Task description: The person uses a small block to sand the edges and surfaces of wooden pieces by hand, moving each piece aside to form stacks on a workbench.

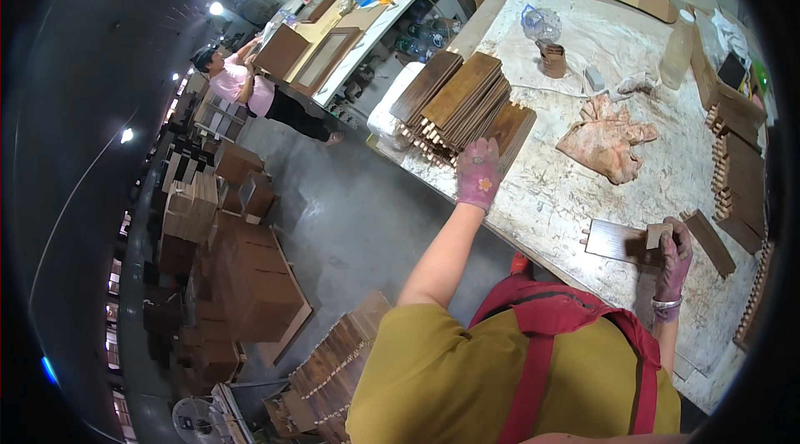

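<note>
My left hand (479, 175), in a pink-purple glove with a flower on its back, lies against the near end of a pile of dark brown wooden panels (467, 102). Its fingers stretch over the panel ends. Light wooden pegs stick out of these ends. My right hand (673, 260), gloved in the same colour, grips a small tan block (658, 234) at the right end of one brown panel (617, 240). That panel lies flat on the worktable (542, 219), with pegs at its left end. A narrow brown strip (710, 242) rests beside my right hand.
A stained cloth (608, 140) lies mid-table, with a brown tin (552, 60) and a clear jug (542, 25) beyond. More pegged panels (740, 185) line the right edge, near a tall bottle (677, 52). A person in pink (250, 94) stands at another bench. Brown stacks (250, 285) fill the floor at left.
</note>
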A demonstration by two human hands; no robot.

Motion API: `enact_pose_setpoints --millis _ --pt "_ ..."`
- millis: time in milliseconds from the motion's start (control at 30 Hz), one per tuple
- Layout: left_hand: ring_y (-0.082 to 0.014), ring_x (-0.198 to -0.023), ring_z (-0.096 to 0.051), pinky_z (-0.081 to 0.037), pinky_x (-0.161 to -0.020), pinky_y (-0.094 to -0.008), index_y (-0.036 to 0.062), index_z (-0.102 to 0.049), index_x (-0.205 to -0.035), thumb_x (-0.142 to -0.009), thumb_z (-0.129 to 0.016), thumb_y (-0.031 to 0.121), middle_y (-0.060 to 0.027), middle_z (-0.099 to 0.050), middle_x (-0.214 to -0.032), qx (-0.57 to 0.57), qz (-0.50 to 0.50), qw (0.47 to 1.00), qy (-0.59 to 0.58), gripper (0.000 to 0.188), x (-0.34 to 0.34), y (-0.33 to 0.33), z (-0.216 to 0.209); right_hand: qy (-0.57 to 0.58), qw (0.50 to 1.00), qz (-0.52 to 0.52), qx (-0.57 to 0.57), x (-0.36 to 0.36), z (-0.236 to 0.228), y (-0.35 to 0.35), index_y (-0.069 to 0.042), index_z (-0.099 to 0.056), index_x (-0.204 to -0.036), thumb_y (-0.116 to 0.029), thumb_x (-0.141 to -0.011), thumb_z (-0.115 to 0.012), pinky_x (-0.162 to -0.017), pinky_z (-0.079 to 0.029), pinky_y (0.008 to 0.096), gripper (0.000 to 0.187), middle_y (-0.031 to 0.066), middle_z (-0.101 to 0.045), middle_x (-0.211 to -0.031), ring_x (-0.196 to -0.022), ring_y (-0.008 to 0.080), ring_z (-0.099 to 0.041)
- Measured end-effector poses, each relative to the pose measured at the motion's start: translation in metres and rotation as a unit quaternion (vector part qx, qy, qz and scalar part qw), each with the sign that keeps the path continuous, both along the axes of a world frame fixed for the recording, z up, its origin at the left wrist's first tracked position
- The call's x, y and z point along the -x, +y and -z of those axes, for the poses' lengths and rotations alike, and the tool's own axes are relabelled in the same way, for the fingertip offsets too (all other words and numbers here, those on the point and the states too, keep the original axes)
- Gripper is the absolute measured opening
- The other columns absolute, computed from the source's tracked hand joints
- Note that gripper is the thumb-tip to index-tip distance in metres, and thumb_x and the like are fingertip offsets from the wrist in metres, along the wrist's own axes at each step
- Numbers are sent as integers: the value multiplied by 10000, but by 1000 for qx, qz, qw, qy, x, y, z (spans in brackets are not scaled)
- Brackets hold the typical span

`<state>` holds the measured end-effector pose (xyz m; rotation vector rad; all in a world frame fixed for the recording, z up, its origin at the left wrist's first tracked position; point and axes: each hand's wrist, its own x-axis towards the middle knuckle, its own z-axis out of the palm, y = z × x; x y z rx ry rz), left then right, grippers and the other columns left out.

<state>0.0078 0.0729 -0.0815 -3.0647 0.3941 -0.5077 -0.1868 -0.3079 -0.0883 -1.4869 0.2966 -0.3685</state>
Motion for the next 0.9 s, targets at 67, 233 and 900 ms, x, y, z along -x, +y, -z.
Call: enact_pose_setpoints --millis 67,233,900 --pt "-293 -1052 -551 -459 -864 -418 60 -586 -1142 -843 -650 292 -115 -567 -1122 13 -8 1000 21 384 0 -5 -7 -17 1000 9 13 -3 17 -13 -19 -591 -1153 -239 -916 -624 -828 -443 262 325 41 -605 -998 -922 130 -565" --pt "-240 -1081 -543 -466 -843 -398 111 -605 -1176 -860 -604 256 -67 -571 -1107 -6 192 964 -183 348 24 -60 -1 8 995 92 39 19 22 -53 -7 -583 -1169 -359 -896 -630 -827 -455 281 448 58 -603 -1025 -922 151 -564" --pt "-344 -1211 -482 -390 -1008 -462 102 -544 -1315 -791 -699 228 -143 -505 -1333 104 454 870 163 561 115 -202 17 139 945 121 269 4 7 -42 -13 -587 -1014 -265 -877 -592 -734 -513 365 287 178 -650 -916 -832 292 -644"
